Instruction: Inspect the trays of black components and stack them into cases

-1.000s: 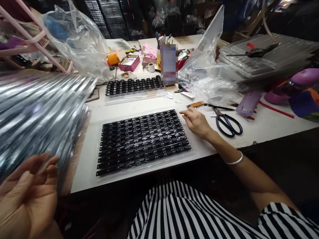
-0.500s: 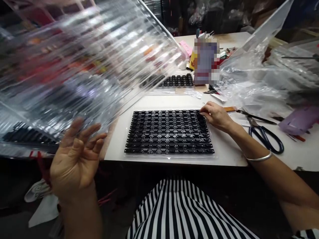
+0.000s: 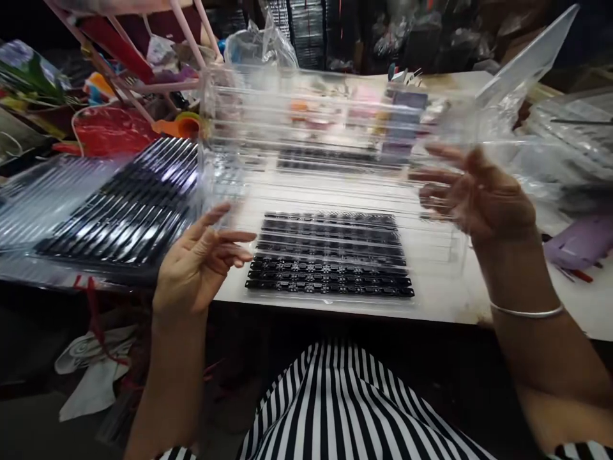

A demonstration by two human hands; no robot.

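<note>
A clear ribbed plastic tray (image 3: 330, 124), blurred by motion, hangs in the air between my hands. At its lower left edge is my left hand (image 3: 191, 265), with thumb and fingers closed about the plastic. My right hand (image 3: 493, 198) grips the right edge, its blurred fingers partly seen through the clear plastic. Below lies a second clear tray (image 3: 326, 302) on the white table, filled with rows of black circuit board strips (image 3: 330, 284). The raised tray covers the far rows of strips from direct sight.
At left sits a stack of trays with long black strips (image 3: 129, 204). Behind it are a red bag (image 3: 115, 130) and an orange scoop (image 3: 177, 126). Crumpled clear plastic (image 3: 541, 163) and a purple object (image 3: 582, 236) lie at right. More black strips (image 3: 330, 158) lie farther back.
The clear tray has swung from the upper left to above the filled tray and levelled out. My right hand has left the black strips and risen to the tray's right edge. My left hand moved right.
</note>
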